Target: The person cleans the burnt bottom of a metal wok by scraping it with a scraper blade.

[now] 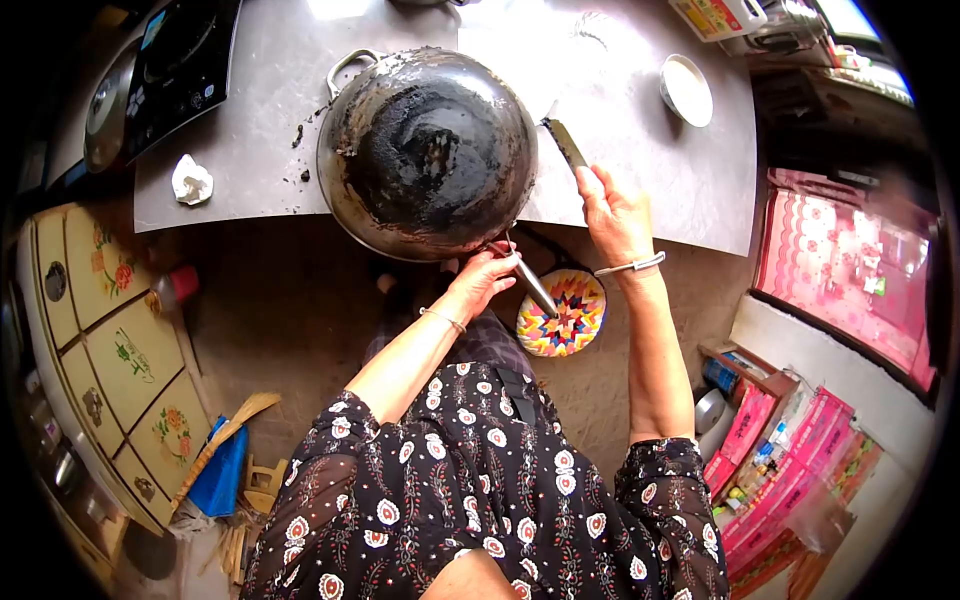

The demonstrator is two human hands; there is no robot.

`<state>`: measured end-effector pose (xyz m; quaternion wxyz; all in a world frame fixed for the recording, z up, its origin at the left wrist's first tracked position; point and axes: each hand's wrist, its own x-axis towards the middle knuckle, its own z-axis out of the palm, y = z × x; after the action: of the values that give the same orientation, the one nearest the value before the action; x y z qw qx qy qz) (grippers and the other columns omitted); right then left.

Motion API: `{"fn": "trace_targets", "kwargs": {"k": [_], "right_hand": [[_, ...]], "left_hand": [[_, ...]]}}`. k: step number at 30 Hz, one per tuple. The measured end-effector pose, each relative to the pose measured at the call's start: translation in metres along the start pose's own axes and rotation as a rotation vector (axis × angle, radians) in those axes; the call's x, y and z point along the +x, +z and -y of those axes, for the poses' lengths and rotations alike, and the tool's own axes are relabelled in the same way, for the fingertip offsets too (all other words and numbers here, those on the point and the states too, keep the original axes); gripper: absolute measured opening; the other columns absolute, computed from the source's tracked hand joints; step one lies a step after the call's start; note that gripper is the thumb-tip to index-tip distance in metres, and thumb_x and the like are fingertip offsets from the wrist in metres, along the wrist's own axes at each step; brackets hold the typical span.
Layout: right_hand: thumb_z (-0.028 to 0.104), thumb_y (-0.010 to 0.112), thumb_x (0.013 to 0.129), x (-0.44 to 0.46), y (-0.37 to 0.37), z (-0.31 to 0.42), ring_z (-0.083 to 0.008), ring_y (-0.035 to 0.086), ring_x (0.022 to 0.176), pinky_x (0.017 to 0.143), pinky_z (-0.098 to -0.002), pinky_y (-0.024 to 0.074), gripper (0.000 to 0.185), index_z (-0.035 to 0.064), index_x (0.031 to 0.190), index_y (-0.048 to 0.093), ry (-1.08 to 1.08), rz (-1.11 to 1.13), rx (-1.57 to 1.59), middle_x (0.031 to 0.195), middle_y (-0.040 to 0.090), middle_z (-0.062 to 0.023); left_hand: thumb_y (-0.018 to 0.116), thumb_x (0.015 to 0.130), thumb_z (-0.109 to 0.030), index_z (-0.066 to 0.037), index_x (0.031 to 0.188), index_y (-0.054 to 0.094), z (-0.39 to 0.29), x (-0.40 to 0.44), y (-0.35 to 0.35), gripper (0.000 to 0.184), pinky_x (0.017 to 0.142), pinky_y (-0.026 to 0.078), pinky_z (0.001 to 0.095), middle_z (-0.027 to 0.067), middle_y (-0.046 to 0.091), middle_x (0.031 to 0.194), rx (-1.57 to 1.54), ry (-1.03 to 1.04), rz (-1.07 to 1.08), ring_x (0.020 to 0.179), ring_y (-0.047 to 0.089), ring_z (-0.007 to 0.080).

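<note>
A large wok point(430, 150) lies upside down on the grey table, overhanging its front edge, its base crusted black and partly bare metal. My left hand point(482, 282) is closed around the near end of the wok's metal handle point(540, 292), right by the rim. The handle points down and right over a colourful round stool top point(563, 325). To the right of the wok, my right hand point(617, 222) grips a narrow flat-bladed scraping tool point(566, 143). The blade's dark far end is near the wok's right side, apart from it. Whether it is a knife or a scraper is unclear.
Black flakes point(304, 175) lie on the table point(250, 130) left of the wok. A crumpled white tissue point(191, 181) is further left, near an induction cooker point(185, 70). A white bowl point(686, 91) stands at the right. Cabinets point(130, 350) are at the left.
</note>
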<state>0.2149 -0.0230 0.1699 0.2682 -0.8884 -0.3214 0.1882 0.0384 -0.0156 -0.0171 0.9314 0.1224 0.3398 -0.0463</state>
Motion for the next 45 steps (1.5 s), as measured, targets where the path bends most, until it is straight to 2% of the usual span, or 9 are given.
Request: {"fn": "trace_targets", "kwargs": {"k": [4,9,13,23,30,34,40,44,45], "right_hand": [[0.023,0.059,0.089,0.003,-0.002,-0.009,-0.0367,0.060,0.061,0.053,-0.0388,0.0444,0.018,0.0049,0.089,0.060,-0.018,0.018,-0.004,0.062,0.056,-0.0199],[0.023,0.060,0.089,0.006,0.010,-0.022,-0.0262,0.052,0.048,0.050,-0.0347,0.0419,0.019,0.0044,0.090,0.060,-0.024,0.068,0.059,0.056,0.051,-0.0164],[0.023,0.059,0.089,0.005,0.022,-0.007,-0.0391,0.058,0.061,0.052,-0.0407,0.0431,0.019,0.0043,0.085,0.060,-0.097,0.102,0.043,0.062,0.055,-0.0210],[0.024,0.058,0.090,0.013,0.049,0.023,-0.0388,0.059,0.064,0.054,-0.0410,0.0442,0.019,0.0064,0.084,0.055,-0.216,0.247,0.063,0.064,0.056,-0.0194],[0.024,0.058,0.090,0.020,0.063,0.031,-0.0403,0.058,0.065,0.055,-0.0411,0.0442,0.019,0.0063,0.084,0.054,-0.233,0.223,0.099,0.065,0.057,-0.0196],[0.026,0.058,0.089,0.034,0.068,0.039,-0.0404,0.060,0.067,0.057,-0.0430,0.0453,0.020,0.0066,0.086,0.056,-0.244,0.128,0.031,0.068,0.059,-0.0201],[0.030,0.059,0.088,0.043,0.070,0.066,-0.0401,0.061,0.073,0.064,-0.0459,0.0459,0.023,0.0070,0.087,0.058,-0.143,0.105,-0.118,0.073,0.061,-0.0203],[0.030,0.060,0.088,0.045,0.077,0.064,-0.0402,0.059,0.069,0.062,-0.0451,0.0453,0.023,0.0072,0.085,0.057,-0.162,0.110,-0.096,0.070,0.060,-0.0195],[0.030,0.060,0.088,0.046,0.076,0.061,-0.0402,0.059,0.069,0.062,-0.0450,0.0453,0.023,0.0073,0.084,0.057,-0.159,0.101,-0.078,0.070,0.059,-0.0193]], "left_hand": [[0.067,0.085,-0.028,-0.015,0.108,0.053,0.006,0.001,-0.013,0.030,0.089,0.040,0.0317,0.0002,0.059,0.106,0.057,0.047,-0.020,0.103,0.054,0.0130],[0.064,0.087,-0.032,-0.015,0.099,0.052,0.008,-0.026,-0.032,0.024,0.088,0.044,0.0322,-0.0015,0.058,0.096,0.172,0.147,-0.074,0.099,0.057,0.0127],[0.063,0.087,-0.036,-0.013,0.090,0.056,0.008,-0.040,-0.045,0.024,0.082,0.043,0.0253,-0.0033,0.059,0.087,0.369,0.179,-0.157,0.085,0.057,0.0085],[0.062,0.084,-0.013,-0.005,0.080,0.058,0.000,-0.067,-0.056,0.010,0.072,0.047,0.0265,0.0019,0.060,0.076,0.624,0.298,-0.215,0.072,0.058,0.0117],[0.062,0.080,-0.015,-0.002,0.078,0.058,-0.049,-0.120,-0.073,0.013,0.068,0.046,0.0285,0.0037,0.061,0.072,0.843,0.067,-0.252,0.071,0.058,0.0138],[0.062,0.081,-0.016,-0.001,0.078,0.060,-0.052,-0.138,-0.097,0.015,0.065,0.047,0.0295,0.0054,0.060,0.072,0.721,0.014,-0.188,0.068,0.058,0.0155],[0.064,0.083,-0.023,-0.001,0.080,0.063,-0.045,-0.174,-0.083,0.022,0.056,0.049,0.0282,0.0061,0.059,0.062,0.178,0.065,-0.098,0.056,0.060,0.0167],[0.060,0.086,-0.027,0.002,0.089,0.062,-0.048,-0.190,-0.070,0.030,0.052,0.051,0.0284,0.0096,0.063,0.069,0.201,0.056,0.021,0.055,0.061,0.0178],[0.058,0.088,-0.029,0.004,0.099,0.061,-0.055,-0.198,-0.058,0.034,0.054,0.051,0.0280,0.0134,0.065,0.077,0.221,0.085,0.051,0.058,0.061,0.0181]]}}
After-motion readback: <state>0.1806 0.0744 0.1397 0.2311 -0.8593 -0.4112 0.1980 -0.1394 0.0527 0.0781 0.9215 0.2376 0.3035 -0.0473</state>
